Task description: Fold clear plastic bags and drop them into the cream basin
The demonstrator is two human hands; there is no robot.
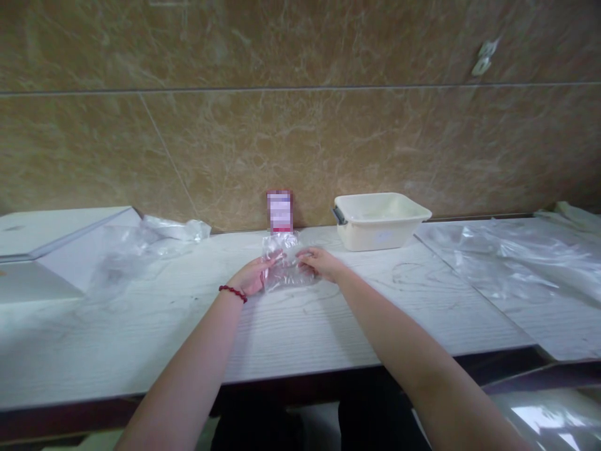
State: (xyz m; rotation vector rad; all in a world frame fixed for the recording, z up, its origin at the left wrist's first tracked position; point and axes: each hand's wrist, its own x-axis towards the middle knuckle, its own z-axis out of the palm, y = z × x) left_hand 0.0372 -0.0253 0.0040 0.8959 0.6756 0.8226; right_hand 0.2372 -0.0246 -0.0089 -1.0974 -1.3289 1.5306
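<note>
A crinkled clear plastic bag (288, 275) is between my two hands, just above or on the white wood-grain table (300, 332). My left hand (256, 274), with a dark red bead bracelet at the wrist, grips the bag's left side, its fingers partly behind the film. At the bag's right side my right hand (322, 263) has its fingers curled in and pinched at the plastic. Whether anything lies inside the bag I cannot make out. Right behind it a phone-sized card or screen (280, 212), its face blurred out, leans against the wall.
A cream plastic tub (380, 228) with a grey handle stands at the wall, right of my hands. Loose clear plastic sheets (507, 250) spread over the right side. On the left sit a white box (61, 250) and more clear plastic (126, 250). The tiled wall (300, 144) bounds the back.
</note>
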